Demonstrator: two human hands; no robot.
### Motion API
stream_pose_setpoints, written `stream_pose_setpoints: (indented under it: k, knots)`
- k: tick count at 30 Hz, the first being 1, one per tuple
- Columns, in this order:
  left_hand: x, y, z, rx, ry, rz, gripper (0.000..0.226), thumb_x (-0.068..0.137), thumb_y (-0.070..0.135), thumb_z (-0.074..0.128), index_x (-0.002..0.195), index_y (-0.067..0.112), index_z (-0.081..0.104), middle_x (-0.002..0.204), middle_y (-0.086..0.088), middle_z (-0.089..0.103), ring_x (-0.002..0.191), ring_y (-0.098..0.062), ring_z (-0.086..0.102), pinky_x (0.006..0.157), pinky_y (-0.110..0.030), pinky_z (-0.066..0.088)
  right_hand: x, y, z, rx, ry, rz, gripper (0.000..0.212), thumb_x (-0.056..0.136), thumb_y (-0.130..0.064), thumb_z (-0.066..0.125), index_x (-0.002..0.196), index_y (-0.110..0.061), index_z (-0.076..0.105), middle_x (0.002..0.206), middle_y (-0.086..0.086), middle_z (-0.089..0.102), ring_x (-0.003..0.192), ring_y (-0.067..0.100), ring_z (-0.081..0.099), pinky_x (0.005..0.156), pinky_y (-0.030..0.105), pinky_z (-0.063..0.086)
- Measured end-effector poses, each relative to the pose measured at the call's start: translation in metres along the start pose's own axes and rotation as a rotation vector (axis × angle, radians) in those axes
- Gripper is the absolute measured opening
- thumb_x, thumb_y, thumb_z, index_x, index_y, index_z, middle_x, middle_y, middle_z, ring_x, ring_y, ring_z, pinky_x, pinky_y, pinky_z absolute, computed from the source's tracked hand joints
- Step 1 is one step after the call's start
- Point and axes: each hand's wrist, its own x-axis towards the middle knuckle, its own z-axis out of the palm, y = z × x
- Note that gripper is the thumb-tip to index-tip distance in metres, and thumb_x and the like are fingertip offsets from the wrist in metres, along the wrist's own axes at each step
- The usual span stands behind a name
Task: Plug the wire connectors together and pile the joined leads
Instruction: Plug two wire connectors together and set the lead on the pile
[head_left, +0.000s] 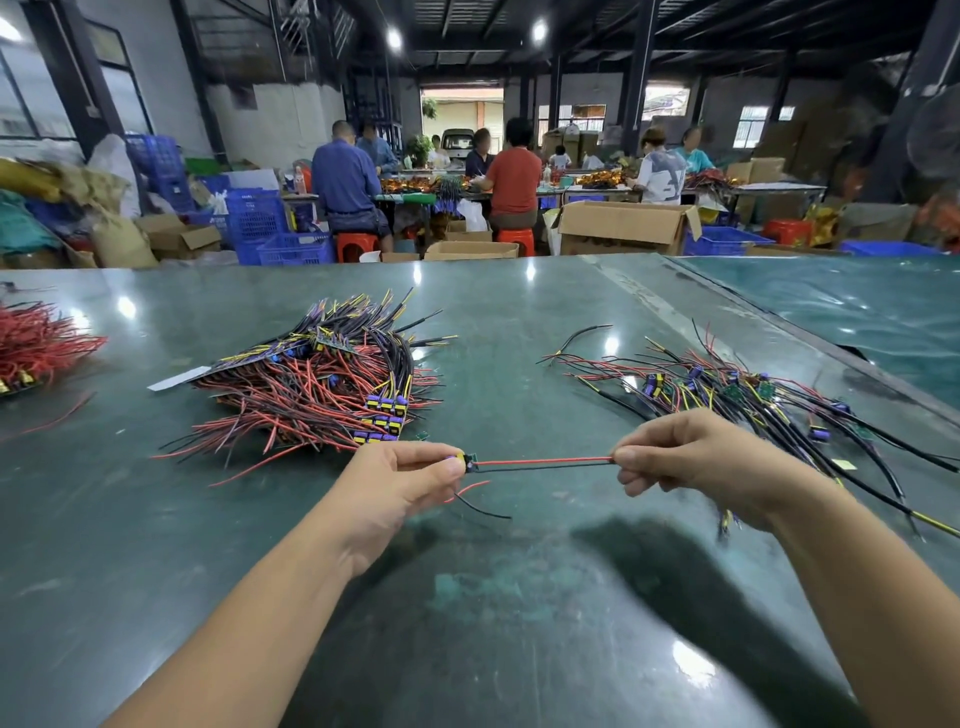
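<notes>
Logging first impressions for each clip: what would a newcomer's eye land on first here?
Front and centre, the left hand and right hand stretch a red and black lead taut above the green table. Behind the left hand lies a dense pile of leads; a looser scatter of leads spreads behind the right hand.

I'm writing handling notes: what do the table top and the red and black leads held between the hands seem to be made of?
Table top: looks like a dark green rubber or vinyl mat, glossy; it mirrors the ceiling lamps and shows scuffed, worn patches. Red and black leads: thin wire in smooth plastic-looking insulation, pulled straight between the left hand and right hand; the metal core is not visible.
</notes>
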Motion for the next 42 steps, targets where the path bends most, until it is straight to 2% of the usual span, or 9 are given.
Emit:
stream_pose_setpoints:
  k: [4, 8, 14, 18, 26, 30, 35, 39, 42]
  knots:
    - [-0.002, 0.001, 0.004, -0.038, -0.021, -0.026, 0.009, 0.08, -0.005, 0.066, 0.082, 0.002, 0.072, 0.074, -0.007, 0.071, 0.064, -0.011, 0.067, 0.062, -0.018, 0.054, -0.002, 0.001, -0.01, 0.057, -0.047, 0.03, 0.014, 0.066, -0.024, 0.073, 0.072, -0.01, 0.075, 0.069, 0.011, 0.071, 0.058, 0.011, 0.066, 0.046, 0.012, 0.036]
    - [-0.004, -0.001, 0.003, -0.043, 0.008, -0.002, 0.009, 0.076, -0.003, 0.069, 0.079, 0.004, 0.074, 0.077, -0.01, 0.072, 0.068, -0.014, 0.068, 0.067, -0.021, 0.057, 0.001, 0.007, -0.004, -0.042, 0.005, -0.031, 0.007, 0.08, -0.016, 0.071, 0.076, -0.011, 0.075, 0.074, 0.008, 0.073, 0.064, 0.013, 0.062, 0.061, 0.021, 0.043]
    - [-0.003, -0.001, 0.003, 0.098, 0.106, 0.089, 0.013, 0.076, -0.003, 0.072, 0.077, 0.01, 0.074, 0.071, -0.006, 0.072, 0.063, -0.01, 0.065, 0.063, -0.018, 0.055, -0.006, -0.006, 0.008, -0.415, 0.281, -0.174, 0.025, 0.083, -0.038, 0.068, 0.106, -0.027, 0.071, 0.103, -0.014, 0.069, 0.098, 0.005, 0.059, 0.083, 0.013, 0.04]
    - [-0.006, -0.006, 0.011, 0.188, 0.065, 0.099, 0.013, 0.076, -0.001, 0.073, 0.081, 0.011, 0.074, 0.076, -0.006, 0.074, 0.068, -0.008, 0.066, 0.066, -0.017, 0.055, -0.008, -0.012, 0.065, -0.653, 0.169, -0.311, 0.037, 0.092, -0.038, 0.056, 0.127, -0.024, 0.058, 0.123, -0.007, 0.061, 0.116, 0.011, 0.052, 0.097, 0.018, 0.034]
    - [-0.011, 0.0, 0.013, 0.093, -0.051, 0.13, 0.032, 0.067, 0.024, 0.072, 0.097, 0.013, 0.07, 0.079, -0.004, 0.074, 0.064, -0.008, 0.066, 0.06, -0.019, 0.053, -0.005, 0.0, 0.095, -0.537, 0.206, -0.252, 0.02, 0.094, -0.022, 0.052, 0.104, -0.03, 0.067, 0.086, -0.008, 0.066, 0.073, 0.016, 0.052, 0.072, 0.035, 0.048]
    - [-0.012, 0.002, 0.013, 0.104, -0.018, 0.139, 0.046, 0.065, 0.039, 0.067, 0.106, 0.019, 0.065, 0.092, -0.005, 0.075, 0.068, -0.011, 0.067, 0.061, -0.019, 0.054, 0.001, -0.003, 0.077, -0.423, 0.478, -0.292, 0.024, 0.092, -0.011, 0.056, 0.107, -0.022, 0.072, 0.097, -0.003, 0.072, 0.082, 0.017, 0.061, 0.072, 0.026, 0.042]
    - [-0.009, 0.0, 0.01, 0.137, 0.031, 0.185, 0.021, 0.084, 0.017, 0.063, 0.105, 0.016, 0.067, 0.089, -0.006, 0.075, 0.076, -0.011, 0.067, 0.064, -0.02, 0.054, 0.02, 0.001, 0.013, -0.477, 0.837, -0.107, 0.025, 0.097, -0.014, 0.048, 0.11, -0.002, 0.065, 0.105, 0.019, 0.069, 0.087, 0.029, 0.06, 0.075, 0.034, 0.042]
    - [-0.002, -0.006, 0.006, 0.421, 0.167, 0.311, 0.02, 0.087, 0.006, 0.065, 0.094, 0.025, 0.07, 0.089, 0.006, 0.074, 0.086, -0.007, 0.067, 0.077, -0.019, 0.05, 0.019, 0.016, 0.0, -0.896, 0.79, 0.208, 0.037, 0.094, -0.033, 0.051, 0.124, -0.012, 0.054, 0.137, 0.013, 0.048, 0.124, 0.037, 0.038, 0.1, 0.043, 0.031]
    - [0.002, -0.009, -0.004, 0.739, 0.306, 0.347, 0.03, 0.087, 0.002, 0.059, 0.094, 0.03, 0.069, 0.093, 0.014, 0.069, 0.094, -0.008, 0.063, 0.089, -0.026, 0.047, 0.018, 0.017, 0.012, -0.908, 0.758, 0.031, 0.036, 0.089, -0.028, 0.056, 0.122, -0.017, 0.06, 0.137, 0.008, 0.049, 0.123, 0.033, 0.036, 0.1, 0.038, 0.029]
